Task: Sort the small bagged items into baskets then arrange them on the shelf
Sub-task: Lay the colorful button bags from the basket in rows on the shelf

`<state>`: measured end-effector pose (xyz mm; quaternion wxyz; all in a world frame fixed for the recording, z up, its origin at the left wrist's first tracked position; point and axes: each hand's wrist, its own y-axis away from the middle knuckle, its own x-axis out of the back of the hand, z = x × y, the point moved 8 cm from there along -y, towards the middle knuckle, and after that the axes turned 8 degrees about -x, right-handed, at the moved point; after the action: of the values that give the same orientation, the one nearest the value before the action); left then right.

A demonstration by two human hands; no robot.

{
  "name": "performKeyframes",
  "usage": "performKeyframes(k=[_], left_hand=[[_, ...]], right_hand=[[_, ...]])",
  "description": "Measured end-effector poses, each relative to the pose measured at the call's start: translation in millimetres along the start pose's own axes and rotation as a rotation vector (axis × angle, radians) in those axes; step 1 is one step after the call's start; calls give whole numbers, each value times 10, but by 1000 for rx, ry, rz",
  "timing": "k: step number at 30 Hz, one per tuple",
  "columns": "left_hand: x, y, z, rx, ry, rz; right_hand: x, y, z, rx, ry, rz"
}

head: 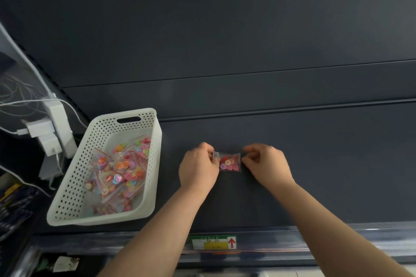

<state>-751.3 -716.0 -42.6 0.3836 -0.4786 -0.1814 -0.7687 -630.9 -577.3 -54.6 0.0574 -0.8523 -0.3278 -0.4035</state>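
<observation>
The left hand (199, 168) and the right hand (265, 164) each pinch 1 end of a small clear bag (229, 162) of red, pink and pale buttons, with fingers curled on its short edges. The bag is stretched between them over the middle of the dark shelf (326, 175). Its long axis runs left to right, roughly parallel to the shelf's front edge. Whether it touches the surface cannot be told, nor which end is the sealed one.

Well to the left, at the shelf's left end, stands a white perforated basket (74, 177). Its long axis runs from the front edge toward the back, and its handle slot is at the far end. Inside is a loose heap of similar button bags (121, 171).

Beyond the basket, off the left edge, sit white power adapters (54, 128) with thin cables (20, 103). A price label (213, 242) with a red arrow sits on the front edge, below the hands.
</observation>
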Motion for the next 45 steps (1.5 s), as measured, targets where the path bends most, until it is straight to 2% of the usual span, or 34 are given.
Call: performKeyframes(k=[2, 4, 6, 9, 14, 24, 29, 32, 36, 41, 45], left_hand=[[61, 50, 221, -274, -122, 64], [-40, 176, 436, -511, -157, -7], [-192, 291, 490, -578, -232, -61], [-276, 185, 424, -512, -265, -75], [-351, -489, 193, -360, -320, -165], [-428, -772, 194, -386, -228, -194], [155, -739, 190, -271, -139, -112], [703, -640, -4, -217, -151, 22], [1367, -371, -598, -80, -160, 213], [1616, -66, -1484, 156, -94, 147], [1537, 25, -1632, 155, -73, 30]], right_hand=[[56, -1, -14, 48, 159, 61], [95, -22, -43, 113, 304, 112], [84, -75, -53, 148, 396, 114], [42, -195, -88, 184, 506, 89], [-5, -455, -215, 206, 602, 61], [-16, -522, -244, 185, 553, 10], [-81, -485, -536, 243, 563, 33], [-259, -351, -863, 316, 526, 27], [-550, -108, -1335, 423, 442, -5], [-839, 218, -1835, 615, 214, -41], [-1034, 340, -1963, 694, 218, -62]])
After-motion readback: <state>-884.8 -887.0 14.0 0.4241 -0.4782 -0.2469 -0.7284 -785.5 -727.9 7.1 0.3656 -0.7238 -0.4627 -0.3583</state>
